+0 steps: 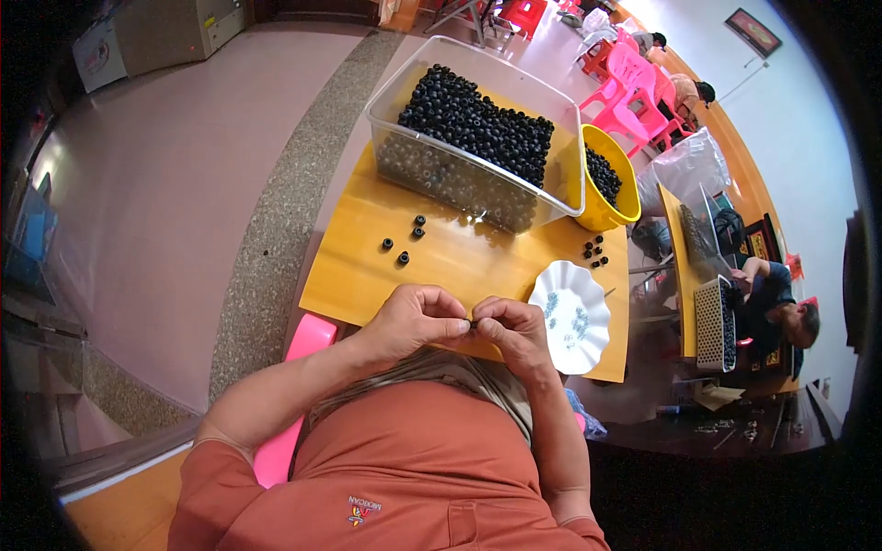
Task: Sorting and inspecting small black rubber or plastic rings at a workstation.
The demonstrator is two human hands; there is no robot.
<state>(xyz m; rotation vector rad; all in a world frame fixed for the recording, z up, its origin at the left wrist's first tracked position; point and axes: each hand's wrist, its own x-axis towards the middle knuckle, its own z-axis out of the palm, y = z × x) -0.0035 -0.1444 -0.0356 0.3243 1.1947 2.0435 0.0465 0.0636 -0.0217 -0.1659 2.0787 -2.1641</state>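
Note:
My left hand (418, 321) and my right hand (513, 335) meet at the near edge of a small wooden table (349, 275). Their fingertips pinch a small black piece (474, 323), mostly hidden by the fingers. Right beside my right hand lies a white scalloped plate (595, 321) with clusters of tiny bluish-grey bits (579, 321), too small to name. Beyond my left hand sit several loose black ring-like pieces (403, 258), apart from one another. Another cluster of small black pieces (595, 252) lies above the plate.
A clear plastic bin (459, 151) full of black pieces stands at the table's far side, a yellow tub (622, 209) of more beside it. Pink chairs (634, 92) are behind. To the right, another person (776, 312) sits by a white perforated basket (712, 321).

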